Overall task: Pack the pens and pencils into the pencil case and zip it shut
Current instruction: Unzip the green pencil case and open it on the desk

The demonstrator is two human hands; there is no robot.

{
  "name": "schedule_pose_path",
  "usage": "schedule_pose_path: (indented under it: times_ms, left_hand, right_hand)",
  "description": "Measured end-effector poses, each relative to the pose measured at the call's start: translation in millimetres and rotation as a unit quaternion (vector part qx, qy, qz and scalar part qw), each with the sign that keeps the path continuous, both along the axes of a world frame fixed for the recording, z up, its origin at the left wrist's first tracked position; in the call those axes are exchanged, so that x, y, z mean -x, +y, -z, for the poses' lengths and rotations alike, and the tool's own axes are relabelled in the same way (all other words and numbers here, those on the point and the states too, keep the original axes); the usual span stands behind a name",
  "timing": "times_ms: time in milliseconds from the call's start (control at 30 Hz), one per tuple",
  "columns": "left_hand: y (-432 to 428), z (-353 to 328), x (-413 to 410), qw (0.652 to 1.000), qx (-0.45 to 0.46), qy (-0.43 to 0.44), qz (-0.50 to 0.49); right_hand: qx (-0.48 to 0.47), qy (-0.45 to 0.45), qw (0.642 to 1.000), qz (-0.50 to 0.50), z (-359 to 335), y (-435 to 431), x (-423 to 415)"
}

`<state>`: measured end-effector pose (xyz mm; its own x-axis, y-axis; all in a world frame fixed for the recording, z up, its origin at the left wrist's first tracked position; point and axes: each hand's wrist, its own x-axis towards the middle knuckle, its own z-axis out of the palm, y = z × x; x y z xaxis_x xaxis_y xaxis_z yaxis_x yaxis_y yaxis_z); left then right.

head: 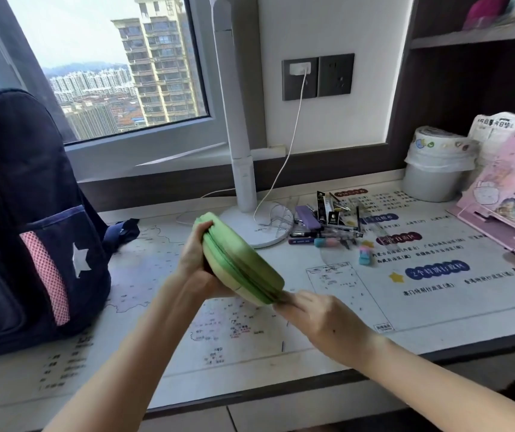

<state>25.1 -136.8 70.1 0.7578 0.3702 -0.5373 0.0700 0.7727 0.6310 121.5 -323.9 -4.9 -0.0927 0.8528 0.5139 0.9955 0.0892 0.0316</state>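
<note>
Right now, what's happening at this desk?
A person holds a green oval zip-up pencil case above the white map-printed desk. The left hand grips its far end; the right hand pinches its near end at the zip. The case looks closed, while the loose pile of pens and pencils lies on the desk by the round white lamp base, not yet packed.

You have open desk (pixel 437 310) to pass over between the backpack (pixel 28 226) standing on your left and the pink bookstand (pixel 511 210) on your right, but farther back the lamp base (pixel 259 240), its trailing cable (pixel 283 163), the heap of pens (pixel 327 226) and the white bin (pixel 437 173) block the way.
</note>
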Motion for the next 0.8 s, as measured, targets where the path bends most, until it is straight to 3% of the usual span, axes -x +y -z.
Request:
schedule_pose_path:
  times_ms: [67,133,167,233,267,300,400,467,533,600,700,800]
  left_hand:
    - [0.3,-11.9,-0.7,0.996,-0.080,-0.015,0.024]
    - [5.1,-15.4,-5.1,0.966,-0.255,0.005,0.043]
    - [7.1,-14.7,-7.3,0.921,-0.384,0.034,0.062]
    - [13.8,-7.8,-14.9,0.757,-0.633,0.127,0.102]
    - [14.4,-3.5,-18.8,0.670,-0.710,0.173,0.129]
    - [11.1,0.3,-22.0,0.607,-0.750,0.201,0.169]
    - [-13.9,22.5,-29.0,0.508,-0.780,0.210,0.301]
    - [-31.1,39.8,-32.3,0.435,-0.805,0.215,0.342]
    - [-43.0,46.1,-33.6,0.408,-0.814,0.208,0.357]
    - [-46.2,43.2,-33.2,0.412,-0.808,0.196,0.371]
    - [-41.3,34.1,-29.7,0.423,-0.788,0.178,0.410]
    - [-29.9,14.9,-26.1,0.465,-0.739,0.148,0.465]
  right_hand:
    - [-0.007,0.034,0.999,-0.003,3.8,0.2,-7.4]
    - [-0.055,0.123,0.991,0.008,2.3,-3.8,-10.0]
    - [-0.099,0.175,0.979,0.033,1.0,-6.8,-11.7]
    - [-0.180,0.253,0.944,0.114,-3.3,-11.4,-17.8]
    - [-0.197,0.270,0.929,0.156,-5.4,-13.0,-21.0]
    - [-0.198,0.277,0.921,0.190,-6.4,-13.8,-24.1]
    - [-0.129,0.276,0.928,0.215,-9.5,-16.9,-30.1]
    - [-0.019,0.273,0.940,0.202,-9.1,-20.3,-31.8]
    - [0.104,0.242,0.944,0.198,-1.9,-24.7,-35.5]
    - [0.172,0.223,0.940,0.192,3.8,-28.4,-40.4]
    - [0.190,0.262,0.930,0.171,-4.0,-32.6,-49.5]
    - [0.196,0.334,0.911,0.143,-26.2,-29.1,-57.4]
